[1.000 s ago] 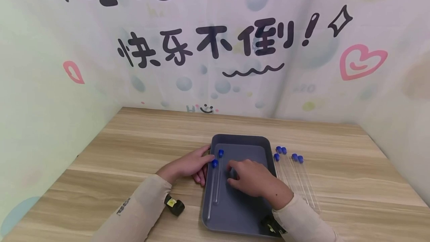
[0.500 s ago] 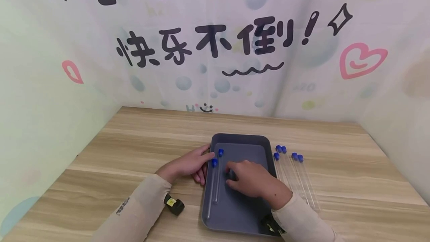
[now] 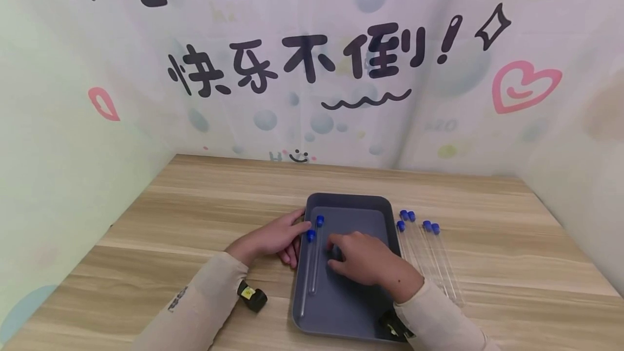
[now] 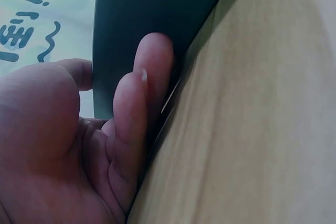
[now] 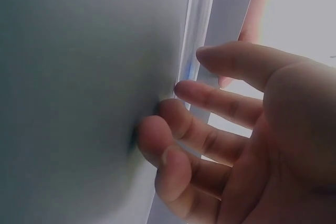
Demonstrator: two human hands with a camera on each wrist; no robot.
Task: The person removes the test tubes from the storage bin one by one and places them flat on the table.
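A dark grey rectangular tray [image 3: 350, 313] lies on the wooden table. Two clear test tubes with blue caps rest along its left side, one tube [image 3: 314, 264] slightly inward of the other [image 3: 306, 280]. My left hand [image 3: 268, 240] holds the tray's left wall; its thumb is over the rim and its fingers lie against the outer side [image 4: 126, 3]. Over the tray floor, my right hand [image 3: 365, 259] has loosely bent, spread fingers with nothing between them. In the right wrist view its fingertips come close to the tray floor and a tube [image 5: 197, 30].
Several more blue-capped test tubes [image 3: 434, 253] lie side by side on the table [image 3: 219, 188], just right of the tray. A printed cloth [image 3: 361, 134] hangs behind the table's far edge. Pale walls flank both sides.
Both hands, the tray and the tubes stay where they were, apart from a slight shift of the head view.
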